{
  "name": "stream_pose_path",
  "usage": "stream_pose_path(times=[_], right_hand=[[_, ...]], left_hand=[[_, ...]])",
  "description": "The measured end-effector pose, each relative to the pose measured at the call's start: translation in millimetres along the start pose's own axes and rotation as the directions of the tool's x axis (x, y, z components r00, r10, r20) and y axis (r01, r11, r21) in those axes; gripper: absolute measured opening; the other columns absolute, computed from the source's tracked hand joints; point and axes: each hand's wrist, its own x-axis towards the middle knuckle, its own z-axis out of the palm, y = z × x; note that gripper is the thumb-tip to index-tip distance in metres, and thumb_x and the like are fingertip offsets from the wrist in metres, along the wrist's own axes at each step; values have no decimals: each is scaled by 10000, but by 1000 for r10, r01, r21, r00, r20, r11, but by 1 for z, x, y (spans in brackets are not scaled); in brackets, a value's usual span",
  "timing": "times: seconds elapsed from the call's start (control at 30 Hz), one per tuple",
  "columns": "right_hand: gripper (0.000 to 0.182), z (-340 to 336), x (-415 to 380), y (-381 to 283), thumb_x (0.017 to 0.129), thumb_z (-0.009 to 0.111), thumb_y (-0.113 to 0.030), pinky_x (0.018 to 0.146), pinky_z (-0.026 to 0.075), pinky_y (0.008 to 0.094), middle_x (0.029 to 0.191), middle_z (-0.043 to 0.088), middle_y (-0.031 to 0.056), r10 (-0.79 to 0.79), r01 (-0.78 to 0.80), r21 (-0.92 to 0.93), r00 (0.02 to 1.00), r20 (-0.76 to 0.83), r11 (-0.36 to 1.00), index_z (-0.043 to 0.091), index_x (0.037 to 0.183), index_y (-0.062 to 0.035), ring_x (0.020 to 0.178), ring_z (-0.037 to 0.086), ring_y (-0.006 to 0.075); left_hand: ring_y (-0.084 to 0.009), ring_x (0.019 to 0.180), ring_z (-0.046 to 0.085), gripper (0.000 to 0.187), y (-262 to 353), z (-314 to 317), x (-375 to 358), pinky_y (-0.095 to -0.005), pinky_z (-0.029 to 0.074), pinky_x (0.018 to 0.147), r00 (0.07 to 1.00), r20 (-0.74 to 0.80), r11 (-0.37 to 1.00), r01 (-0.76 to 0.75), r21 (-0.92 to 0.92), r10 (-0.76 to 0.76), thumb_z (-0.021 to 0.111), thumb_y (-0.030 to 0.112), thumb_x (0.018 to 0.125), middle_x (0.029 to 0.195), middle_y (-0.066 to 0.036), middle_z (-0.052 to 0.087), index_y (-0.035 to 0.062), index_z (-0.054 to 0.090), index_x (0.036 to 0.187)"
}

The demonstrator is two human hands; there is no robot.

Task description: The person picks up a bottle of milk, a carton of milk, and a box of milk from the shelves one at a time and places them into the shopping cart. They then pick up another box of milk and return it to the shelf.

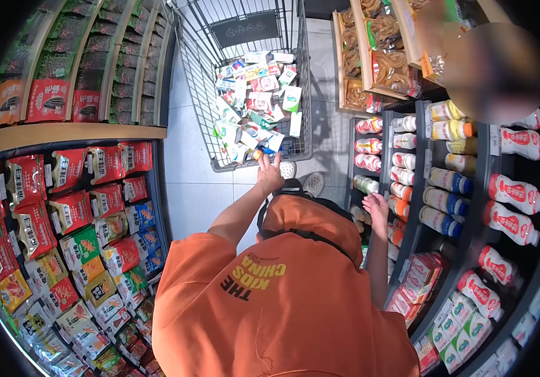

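My left hand [270, 173] is at the near rim of a shopping cart [216, 164], fingers stretched out and apart. Just beyond its fingertips, a small item with an orange end [258, 154] lies among the cart's load. Many small cartons [261, 100], mostly white with green, red or blue print, are heaped in the cart. My right hand [376, 208] is beside the shelf on the right, fingers apart and holding nothing that I can see. Nearest to it is a white and green bottle [365, 184] lying on the shelf, with a small gap between them.
Drink bottles [446, 182] fill the right shelves, above stacked milk cartons [461, 333]. Snack bags [72, 207] cover the left shelves. Wooden bins with bagged brown food [389, 69] stand at the back right. Grey tiled floor [188, 201] runs between, with white shoes [313, 183] near the cart.
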Motion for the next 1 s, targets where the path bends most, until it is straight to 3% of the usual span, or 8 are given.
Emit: stream_pose_path(times=[0.2, 0.33, 0.43, 0.5, 0.67, 0.7, 0.9, 1.0], right_hand=[[276, 17, -15, -8, 945, 595, -167, 756, 508, 265, 1009, 679, 105, 53, -54, -16, 997, -52, 998, 596, 1162, 5, 868, 675, 172], [244, 26, -14, -8, 949, 601, -156, 706, 500, 249, 997, 678, 100, 74, -74, 4, 994, -83, 997, 604, 1142, -6, 835, 673, 153], [222, 32, -14, -6, 947, 605, -144, 666, 480, 241, 976, 677, 88, 70, -65, 60, 994, -87, 996, 607, 1127, -16, 813, 668, 144], [216, 35, -15, -4, 942, 610, -137, 663, 477, 241, 963, 678, 81, 40, -31, 125, 997, -68, 992, 608, 1122, -20, 810, 668, 146], [189, 42, -21, 4, 932, 598, -130, 713, 499, 254, 955, 674, 51, 43, -38, 39, 989, -138, 999, 621, 1097, -39, 829, 659, 134], [189, 43, -25, 6, 928, 603, -129, 698, 501, 252, 952, 673, 52, 40, -34, 47, 988, -147, 998, 623, 1092, -38, 820, 659, 135], [248, 39, -49, 36, 916, 637, -171, 667, 503, 241, 956, 673, 65, 73, -63, 53, 973, -217, 997, 605, 1117, -29, 803, 670, 145], [271, 34, -61, 51, 915, 648, -194, 668, 504, 241, 958, 675, 70, 106, -83, 104, 963, -246, 991, 598, 1124, -28, 810, 672, 146]], left_hand=[[-440, 1377, 281, 880, -12, -17, 3, -491, 360, 1084, 995, 77, 991, -46, -129, 57, 704, 347, 780, 1477, -276, 281, 190, 239, 1512], [-417, 1297, 394, 791, -36, -23, 18, -479, 366, 1071, 991, 51, 988, -122, -98, 127, 714, 430, 782, 1378, -259, 440, 135, 389, 1441], [-407, 1271, 425, 738, -50, -29, 22, -476, 379, 1057, 994, -8, 994, -108, -33, 108, 716, 438, 779, 1362, -226, 471, 135, 454, 1399], [-392, 1247, 451, 694, -60, -35, 23, -489, 399, 1036, 988, -35, 989, -148, 23, 148, 714, 427, 779, 1358, -195, 477, 179, 485, 1385], [-386, 1259, 457, 665, -70, -28, 31, -526, 403, 1025, 982, 116, 983, -158, 89, 148, 699, 393, 789, 1358, -185, 511, 218, 481, 1392], [-390, 1246, 486, 615, -63, -34, 30, -532, 412, 1015, 967, 220, 987, -146, 65, 128, 661, 360, 815, 1336, -186, 541, 219, 485, 1387], [-380, 1190, 561, 517, -57, -13, 44, -520, 424, 1004, 972, 189, 985, -156, 69, 141, 527, 256, 864, 1289, -189, 581, 194, 488, 1376], [-336, 1168, 584, 583, -50, -12, 39, -448, 458, 990, 978, 181, 978, -131, 166, 100, 584, 275, 839, 1286, -175, 595, 179, 454, 1399]])
